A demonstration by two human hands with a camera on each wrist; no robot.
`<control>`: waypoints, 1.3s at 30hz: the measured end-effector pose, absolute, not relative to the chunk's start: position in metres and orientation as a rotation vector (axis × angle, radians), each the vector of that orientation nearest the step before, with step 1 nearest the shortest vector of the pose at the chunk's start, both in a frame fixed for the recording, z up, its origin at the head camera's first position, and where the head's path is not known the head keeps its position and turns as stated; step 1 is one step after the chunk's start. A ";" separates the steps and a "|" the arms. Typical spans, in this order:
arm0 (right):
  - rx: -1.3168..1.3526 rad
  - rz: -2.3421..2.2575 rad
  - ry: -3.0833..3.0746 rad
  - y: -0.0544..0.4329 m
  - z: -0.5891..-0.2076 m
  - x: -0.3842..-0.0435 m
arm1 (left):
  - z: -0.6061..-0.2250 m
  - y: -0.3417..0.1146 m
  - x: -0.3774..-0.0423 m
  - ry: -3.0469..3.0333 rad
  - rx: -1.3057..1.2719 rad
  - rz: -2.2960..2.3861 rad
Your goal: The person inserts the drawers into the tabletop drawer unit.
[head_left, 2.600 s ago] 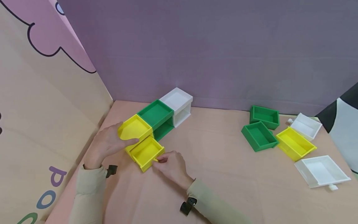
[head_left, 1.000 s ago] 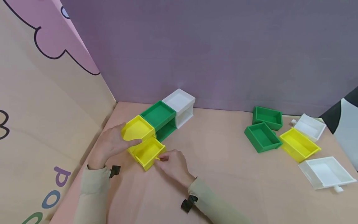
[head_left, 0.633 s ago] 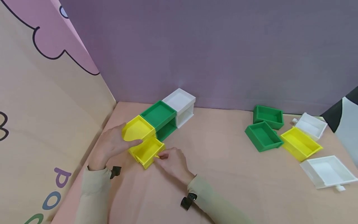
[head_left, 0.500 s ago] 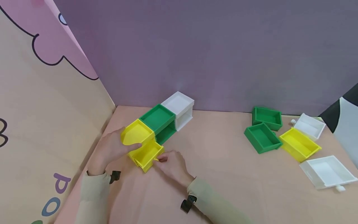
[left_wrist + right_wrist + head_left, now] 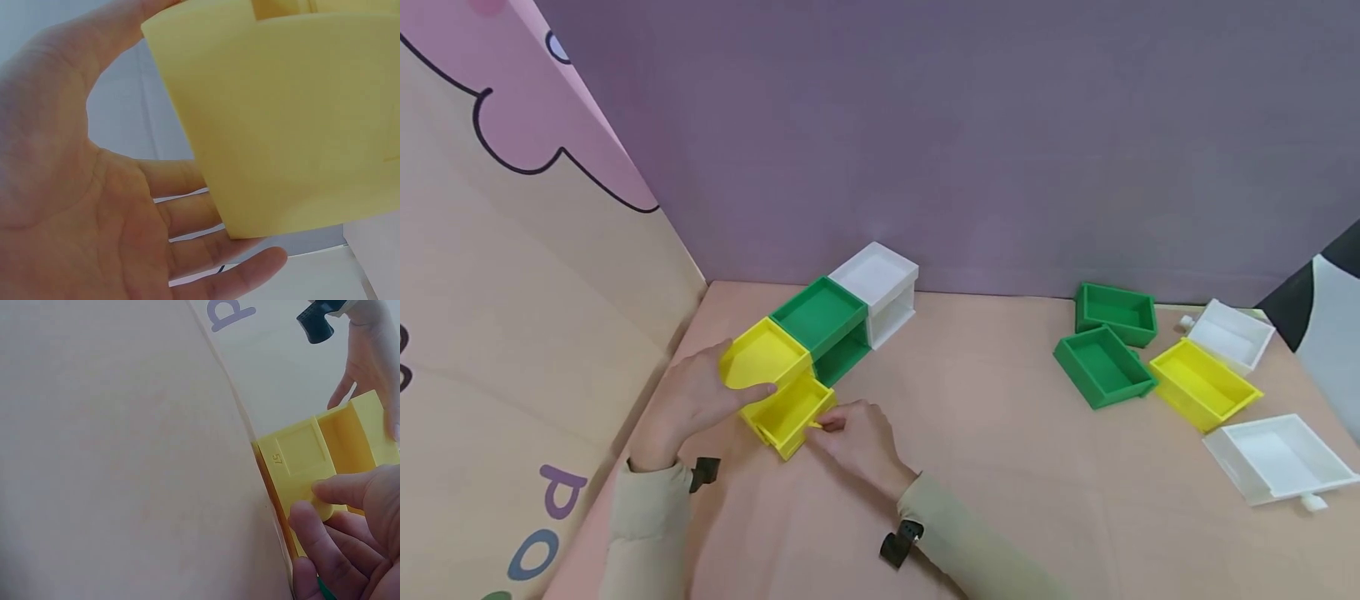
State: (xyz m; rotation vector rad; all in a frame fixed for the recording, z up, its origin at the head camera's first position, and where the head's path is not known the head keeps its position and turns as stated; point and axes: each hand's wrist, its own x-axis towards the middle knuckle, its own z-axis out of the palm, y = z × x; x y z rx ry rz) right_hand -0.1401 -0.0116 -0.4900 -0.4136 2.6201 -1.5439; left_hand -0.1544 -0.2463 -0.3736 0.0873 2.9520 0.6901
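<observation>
A yellow drawer case (image 5: 763, 352) sits at the near end of a row, beside a green case (image 5: 820, 312) and a white case (image 5: 875, 271). My left hand (image 5: 683, 407) grips the yellow case, thumb at its front and fingers behind; in the left wrist view the fingers (image 5: 187, 215) lie against its far side. A yellow drawer (image 5: 792, 408) sticks partway out of the case. With thumb and fingertips, my right hand (image 5: 859, 437) pinches its front knob. In the right wrist view, the drawer's front panel (image 5: 303, 453) bears a small mark.
On the right lie two green drawers (image 5: 1103, 367), another yellow drawer (image 5: 1202, 383), and two white drawers (image 5: 1281, 458) with knobs. A purple backdrop (image 5: 962, 150) rises behind the row. A printed panel (image 5: 535, 292) slants along the left side.
The yellow drawer has slid a little further into its case, with my right hand following it at the knob. My left hand keeps its hold. The head view has shifted slightly.
</observation>
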 end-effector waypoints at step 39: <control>-0.367 -1.535 2.598 -0.022 -0.486 -0.140 | -0.373 -0.247 -0.152 2.943 0.035 0.652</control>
